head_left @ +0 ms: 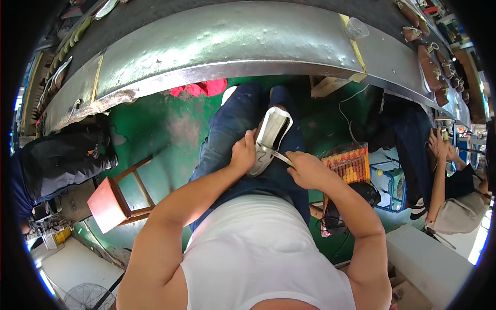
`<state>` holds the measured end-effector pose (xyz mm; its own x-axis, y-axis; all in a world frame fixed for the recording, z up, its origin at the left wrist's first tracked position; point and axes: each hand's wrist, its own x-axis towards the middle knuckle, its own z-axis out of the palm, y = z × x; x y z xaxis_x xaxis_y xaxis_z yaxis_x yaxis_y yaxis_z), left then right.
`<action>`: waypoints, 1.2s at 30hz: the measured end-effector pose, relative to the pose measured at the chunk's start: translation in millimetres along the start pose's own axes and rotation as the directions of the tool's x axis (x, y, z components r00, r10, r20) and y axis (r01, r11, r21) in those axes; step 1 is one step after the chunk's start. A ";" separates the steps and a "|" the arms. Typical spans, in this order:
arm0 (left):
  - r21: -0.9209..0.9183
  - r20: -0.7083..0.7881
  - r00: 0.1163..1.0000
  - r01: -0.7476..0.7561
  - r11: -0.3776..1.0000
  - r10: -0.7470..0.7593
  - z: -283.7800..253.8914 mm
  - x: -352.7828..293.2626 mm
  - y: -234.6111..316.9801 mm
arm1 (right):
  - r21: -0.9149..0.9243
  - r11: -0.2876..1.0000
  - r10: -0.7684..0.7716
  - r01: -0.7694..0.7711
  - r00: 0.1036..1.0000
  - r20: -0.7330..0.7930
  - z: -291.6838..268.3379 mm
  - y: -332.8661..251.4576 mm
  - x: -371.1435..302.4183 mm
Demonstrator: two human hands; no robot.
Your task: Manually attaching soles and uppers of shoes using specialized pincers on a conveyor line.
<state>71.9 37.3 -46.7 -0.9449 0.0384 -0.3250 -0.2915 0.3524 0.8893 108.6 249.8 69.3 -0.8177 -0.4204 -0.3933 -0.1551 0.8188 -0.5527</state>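
Observation:
A shoe point(275, 126) rests sole-up across my thighs, its pale underside facing me and its toe end pointing toward my body. My left hand point(244, 152) is closed around its left side. In my right hand point(306, 169), fingers wrapped tight, is a hammer point(279, 156) with a pale, slim handle. Its metal head lies over the front part of the sole; whether it touches the sole I cannot tell.
Ahead runs a metal-covered bench point(232, 39) with a clear plastic cup point(356, 29) and brown shoes point(430, 67) at right. A red-topped stool point(109, 204) stands left, a beaded seat cover point(349, 165) right. Co-workers sit both sides; red cloth point(201, 88) lies beneath the bench.

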 end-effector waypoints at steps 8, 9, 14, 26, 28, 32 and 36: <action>0.270 0.126 0.967 -0.247 0.931 0.220 -16.2 -9.3 27.9 | -0.039 0.999 0.017 -0.028 0.964 -0.264 13.2 17.9 16.4; 0.326 0.147 0.915 -0.404 0.855 0.376 -16.4 -9.9 26.8 | 0.040 0.997 0.067 -0.058 0.959 -0.274 18.9 23.2 16.7; 0.481 0.372 0.864 -0.493 0.725 0.340 -23.8 -10.1 44.0 | 0.066 0.988 0.146 -0.140 0.983 -0.115 9.5 44.2 16.5; 0.615 0.537 0.839 -0.461 0.639 0.089 -33.3 -2.7 69.6 | 0.113 0.993 0.064 -0.044 0.980 -0.188 7.3 36.7 61.8; 0.545 0.567 0.804 -0.529 0.650 0.179 -41.3 -7.5 52.8 | 0.108 0.991 0.092 -0.077 0.985 -0.148 4.1 32.3 59.0; 0.337 0.240 0.961 0.050 0.940 -0.137 -38.0 -23.2 37.9 | 0.257 0.958 0.143 -0.124 0.988 -0.059 -10.2 29.4 48.6; 0.197 0.326 0.940 0.037 0.980 -0.101 -38.7 -20.1 35.2 | 0.426 0.904 0.064 0.041 0.971 -0.229 16.9 11.0 32.9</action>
<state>74.8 12.7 3.6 -0.8106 0.3050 -0.4999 -0.2908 0.5313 0.7957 89.3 238.3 37.9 -0.9310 -0.2665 -0.2493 0.0628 0.5559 -0.8288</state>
